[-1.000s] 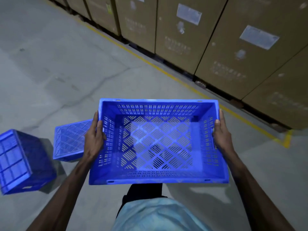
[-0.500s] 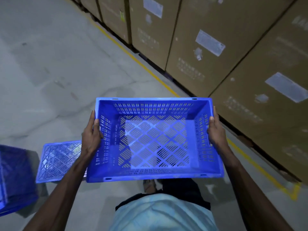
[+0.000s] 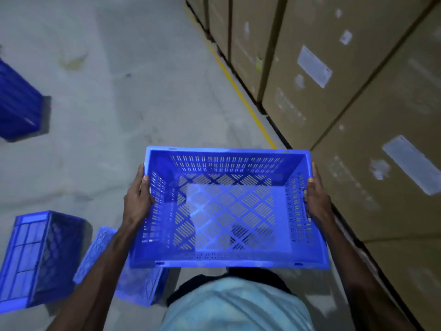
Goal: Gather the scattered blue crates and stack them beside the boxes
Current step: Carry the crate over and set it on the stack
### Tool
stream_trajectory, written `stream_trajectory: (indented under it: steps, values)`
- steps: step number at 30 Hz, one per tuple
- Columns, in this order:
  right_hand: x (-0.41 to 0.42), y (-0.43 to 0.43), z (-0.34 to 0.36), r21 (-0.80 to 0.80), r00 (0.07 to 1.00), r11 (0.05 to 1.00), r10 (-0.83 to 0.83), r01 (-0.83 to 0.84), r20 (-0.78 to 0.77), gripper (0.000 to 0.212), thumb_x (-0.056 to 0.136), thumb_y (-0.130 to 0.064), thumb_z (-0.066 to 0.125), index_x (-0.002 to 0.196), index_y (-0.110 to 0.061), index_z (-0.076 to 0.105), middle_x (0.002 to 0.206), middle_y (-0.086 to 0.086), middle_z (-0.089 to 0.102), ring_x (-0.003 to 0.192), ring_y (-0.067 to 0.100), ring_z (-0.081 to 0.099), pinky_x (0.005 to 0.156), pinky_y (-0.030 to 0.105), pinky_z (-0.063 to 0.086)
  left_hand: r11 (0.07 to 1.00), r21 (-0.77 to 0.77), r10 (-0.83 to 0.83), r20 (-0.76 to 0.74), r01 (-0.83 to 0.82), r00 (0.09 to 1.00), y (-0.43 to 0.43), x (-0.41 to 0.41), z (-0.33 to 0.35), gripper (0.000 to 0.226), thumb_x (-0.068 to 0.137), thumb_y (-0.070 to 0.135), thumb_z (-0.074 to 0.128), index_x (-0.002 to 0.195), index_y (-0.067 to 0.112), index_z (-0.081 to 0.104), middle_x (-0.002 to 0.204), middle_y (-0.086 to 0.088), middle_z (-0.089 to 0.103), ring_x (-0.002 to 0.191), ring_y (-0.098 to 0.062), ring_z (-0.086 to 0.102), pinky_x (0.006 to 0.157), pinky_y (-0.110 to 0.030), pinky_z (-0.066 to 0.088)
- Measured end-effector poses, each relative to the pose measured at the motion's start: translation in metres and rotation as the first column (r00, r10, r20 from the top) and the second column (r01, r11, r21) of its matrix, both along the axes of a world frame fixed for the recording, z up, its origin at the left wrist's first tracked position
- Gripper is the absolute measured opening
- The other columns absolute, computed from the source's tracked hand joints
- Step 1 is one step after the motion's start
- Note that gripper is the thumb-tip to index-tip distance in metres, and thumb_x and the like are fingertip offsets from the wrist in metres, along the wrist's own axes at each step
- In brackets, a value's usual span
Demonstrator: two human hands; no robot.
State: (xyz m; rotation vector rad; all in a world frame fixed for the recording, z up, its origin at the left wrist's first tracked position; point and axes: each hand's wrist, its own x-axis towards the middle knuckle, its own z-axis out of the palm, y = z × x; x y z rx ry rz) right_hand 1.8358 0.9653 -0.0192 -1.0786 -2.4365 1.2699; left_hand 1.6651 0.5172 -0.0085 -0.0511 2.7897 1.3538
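Head view: blue perforated plastic crate (image 3: pixel 229 211), our left hand (image 3: pixel 137 201) and right hand (image 3: pixel 318 200) gripping opposite walls for level carrying.

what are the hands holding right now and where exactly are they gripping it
An empty blue crate, carried open side up. The left hand grips its left short side and the right hand its right short side, thumbs hooked over the rim.
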Motion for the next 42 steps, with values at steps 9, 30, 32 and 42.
stream_trajectory:
  steps: [9, 30, 32, 42]
  values:
    - [-0.301, 0.062, 0.040, 0.128, 0.964, 0.956, 0.264, -0.266, 0.030, 0.058, 0.082, -0.092, 0.017, 0.139, -0.081, 0.012, 0.097, 0.011, 0.065, 0.078, 0.028, 0.062, 0.081, 0.052, 0.056, 0.964, 0.063, 0.262, -0.053, -0.259, 0.964, 0.028, -0.170, 0.025, 0.047, 0.106, 0.050, 0.035, 0.153, 0.054, 0.032, 0.072, -0.006, 0.063, 0.053, -0.018, 0.056, 0.067, -0.041, 0.051]
    - [-0.946, -0.049, 0.061, 0.165, 0.824, 0.810, 0.566, -0.562, 0.031, 0.052, 0.093, -0.076, 0.020, 0.144, -0.074, 0.011, 0.126, 0.010, 0.068, 0.088, 0.037, 0.069, 0.079, 0.040, 0.052, 0.832, 0.134, 0.542, 0.009, -0.538, 0.841, -0.066, -0.667, 0.039, 0.045, 0.107, 0.045, 0.042, 0.148, 0.063, 0.032, 0.065, -0.008, 0.055, 0.046, -0.017, 0.044, 0.039, -0.027, 0.040]
    - [-1.007, -0.064, 0.058, 0.150, 0.809, 0.797, 0.587, -0.585, 0.035, 0.052, 0.089, -0.082, 0.019, 0.140, -0.078, 0.010, 0.118, 0.009, 0.069, 0.085, 0.036, 0.069, 0.078, 0.042, 0.055, 0.822, 0.138, 0.557, 0.010, -0.553, 0.830, -0.079, -0.714, 0.039, 0.045, 0.107, 0.045, 0.042, 0.148, 0.063, 0.033, 0.066, -0.008, 0.055, 0.047, -0.017, 0.045, 0.040, -0.027, 0.040]
    - [-1.346, -0.143, 0.046, 0.134, 0.710, 0.700, 0.703, -0.702, 0.042, 0.049, 0.102, -0.063, 0.023, 0.150, -0.067, 0.011, 0.137, 0.018, 0.063, 0.109, 0.043, 0.066, 0.096, 0.042, 0.047, 0.713, 0.164, 0.691, 0.002, -0.682, 0.723, -0.131, -0.978, 0.049, 0.044, 0.108, 0.042, 0.042, 0.146, 0.064, 0.036, 0.063, -0.006, 0.051, 0.044, -0.013, 0.041, 0.037, -0.025, 0.037]
